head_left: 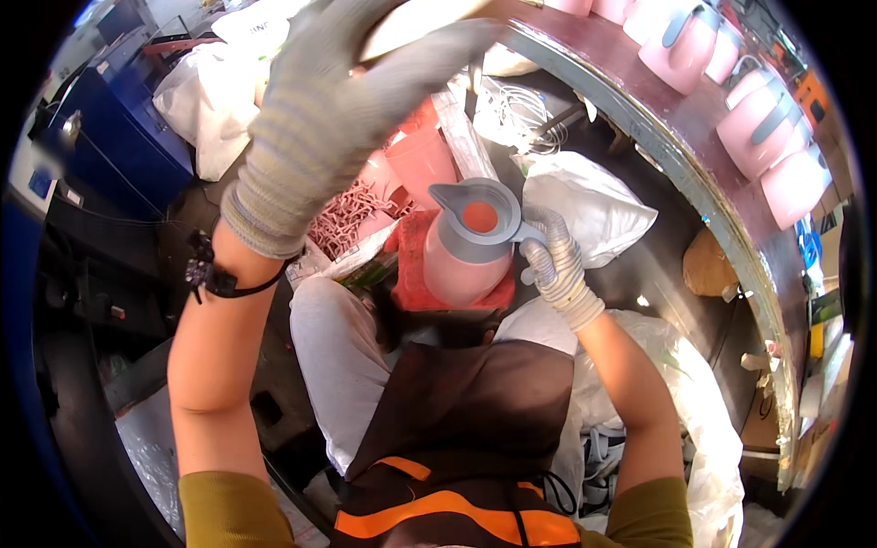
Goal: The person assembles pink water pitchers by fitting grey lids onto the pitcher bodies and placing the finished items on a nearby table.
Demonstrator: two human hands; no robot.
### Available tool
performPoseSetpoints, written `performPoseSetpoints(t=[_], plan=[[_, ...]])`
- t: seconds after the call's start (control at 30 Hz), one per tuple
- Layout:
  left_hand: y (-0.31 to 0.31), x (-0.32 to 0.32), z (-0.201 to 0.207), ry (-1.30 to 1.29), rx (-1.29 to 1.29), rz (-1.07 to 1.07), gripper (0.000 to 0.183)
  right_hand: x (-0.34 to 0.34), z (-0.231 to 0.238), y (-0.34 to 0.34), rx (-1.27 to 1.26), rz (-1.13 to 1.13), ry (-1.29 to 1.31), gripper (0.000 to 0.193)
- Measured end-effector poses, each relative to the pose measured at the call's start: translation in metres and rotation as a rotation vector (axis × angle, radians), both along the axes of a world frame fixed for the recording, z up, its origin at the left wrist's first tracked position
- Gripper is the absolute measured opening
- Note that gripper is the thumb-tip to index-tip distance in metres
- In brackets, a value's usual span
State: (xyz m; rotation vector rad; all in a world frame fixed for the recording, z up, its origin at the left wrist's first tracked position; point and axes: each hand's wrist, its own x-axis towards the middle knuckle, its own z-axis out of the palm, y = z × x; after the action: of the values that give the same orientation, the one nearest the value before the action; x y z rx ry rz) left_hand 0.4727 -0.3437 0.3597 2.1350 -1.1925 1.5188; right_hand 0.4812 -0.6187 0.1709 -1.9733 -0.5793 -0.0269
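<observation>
Closest to the cam, the L hand in a grey knit glove (315,119) is raised & blurred; a pale shape shows by its fingers, but can't tell if that grip is open or closed on anything. Below it, by the knees, a pink-bodied jug w/ grey collar & pointed spout (464,269) stands mouth-up on a red pad (410,265). R hand in a striped whitish knit glove (562,274) has its grip closed on the jug's grey handle (530,235). To do this well, I'd hold that handle firm, base flat on the pad, & bring the L hand in slowly w/o knocking the spout. Don't drag the jug; prob. scuffs easily. Just beyond, pink plastic shells (422,163) & a heap of pink chain-like pieces (352,219) lie close, so mind the elbow room. Farther off R, similar pink jugs (763,132) stand on a maroon-topped table (577,38); gaps btwn them should help avoid rubbing.
</observation>
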Motion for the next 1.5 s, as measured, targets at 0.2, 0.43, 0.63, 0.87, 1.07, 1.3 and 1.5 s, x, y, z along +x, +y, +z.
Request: performPoseSetpoints(t=[0.2,0.43,0.63,0.87,1.07,1.3,1.5], plan=[[-0.072,-0.022,-0.026,0.334,-0.081,0.319,0.051,0.007,-0.032,0.001,-0.080,-0.047,-0.358,0.030],[-0.064,-0.019,-0.110,0.888,0.170,0.405,0.062,0.013,-0.028,0.004,-0.278,-0.078,-0.326,0.037],[-0.020,-0.009,-0.120,1.197,-0.523,0.276,0.077,0.000,-0.026,0.006,-0.194,-0.080,-0.286,0.038],[0.024,-0.014,-0.193,1.372,-0.853,0.197,0.075,-0.016,-0.058,-0.013,0.351,-0.016,0.289,0.036],[0.016,-0.024,-0.272,1.449,-0.748,0.574,0.075,-0.046,0.010,-0.030,0.606,-0.181,0.235,0.022],[-0.023,-0.024,-0.304,1.254,-0.173,0.763,0.057,-0.012,0.184,-0.101,0.841,-0.736,-0.588,0.042],[-0.035,-0.020,-0.309,1.330,-0.201,0.692,0.057,0.088,0.184,-0.165,0.680,-0.515,-0.672,0.050]])
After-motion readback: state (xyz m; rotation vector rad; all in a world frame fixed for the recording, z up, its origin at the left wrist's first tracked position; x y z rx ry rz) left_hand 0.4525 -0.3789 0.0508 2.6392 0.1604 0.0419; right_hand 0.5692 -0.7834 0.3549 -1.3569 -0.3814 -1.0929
